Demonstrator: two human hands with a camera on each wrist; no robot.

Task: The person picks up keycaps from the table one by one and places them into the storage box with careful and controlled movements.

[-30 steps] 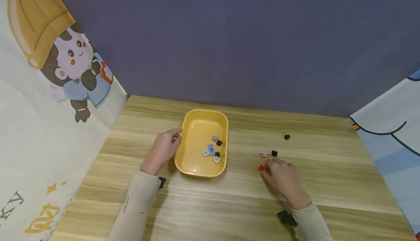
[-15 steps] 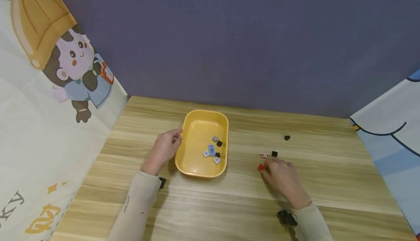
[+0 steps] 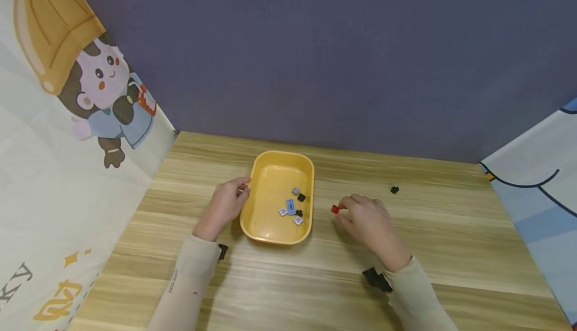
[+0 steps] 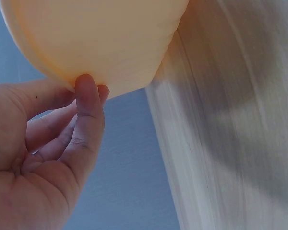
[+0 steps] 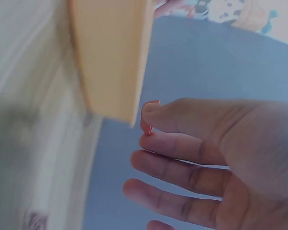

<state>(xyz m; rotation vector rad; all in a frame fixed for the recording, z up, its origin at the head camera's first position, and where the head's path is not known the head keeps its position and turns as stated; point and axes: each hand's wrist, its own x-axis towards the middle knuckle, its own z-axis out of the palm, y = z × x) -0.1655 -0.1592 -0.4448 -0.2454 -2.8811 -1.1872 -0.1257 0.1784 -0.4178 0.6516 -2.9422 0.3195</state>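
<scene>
My left hand point(image 3: 224, 207) pinches the left rim of a yellow plastic tray point(image 3: 259, 231) between thumb and fingers; the left wrist view shows the thumb on the tray wall point(image 4: 110, 43). Right of the tray and apart from it, my right hand point(image 3: 367, 223) holds a small red block point(image 3: 335, 209) between thumb and index finger. The other fingers stay extended in the right wrist view, where the red block point(image 5: 146, 120) is partly covered by the thumb. Inside the tray lie a blue printed tile point(image 3: 290, 207), two white printed tiles point(image 3: 298, 220), a grey piece point(image 3: 295, 191) and two black pieces point(image 3: 301, 197).
A small black piece point(image 3: 394, 190) lies on the wooden table point(image 3: 279, 291) at the right. In the right wrist view, a pinkish piece point(image 5: 36, 221) rests on the tabletop; my hand hides it in the head view. A dark panel point(image 3: 315, 60) rises behind the table.
My right hand has lifted the red block off the table and carried it left and away from me, closer to the tray. The left hand and tray stay put.
</scene>
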